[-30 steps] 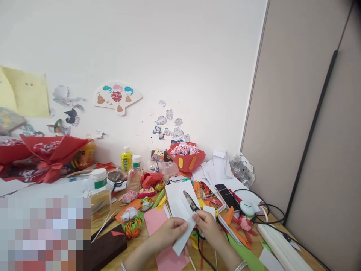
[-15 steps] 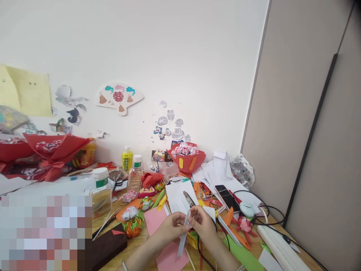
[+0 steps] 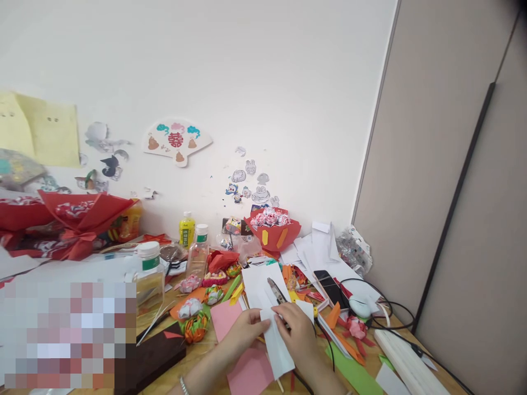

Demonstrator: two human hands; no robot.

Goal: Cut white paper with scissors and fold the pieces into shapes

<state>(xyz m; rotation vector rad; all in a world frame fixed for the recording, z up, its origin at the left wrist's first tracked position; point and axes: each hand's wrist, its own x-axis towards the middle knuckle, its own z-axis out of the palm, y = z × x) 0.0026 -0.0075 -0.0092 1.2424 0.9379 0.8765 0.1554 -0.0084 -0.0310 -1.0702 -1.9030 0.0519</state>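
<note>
At the worktop (image 3: 194, 355) beside me, the left hand (image 3: 249, 327) and right hand (image 3: 295, 330) both pinch the far end of a white strip (image 3: 277, 349) over the edge of pink paper (image 3: 250, 372), where light, even pressure best avoids creases.

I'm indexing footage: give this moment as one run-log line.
left hand: holds long white paper strip | right hand: holds same strip | nearby: pink paper sheet | farther right: black rectangular smartphone

Left fingers (image 3: 254, 316) pinched; right fingers (image 3: 289, 311) bent alongside.
</note>
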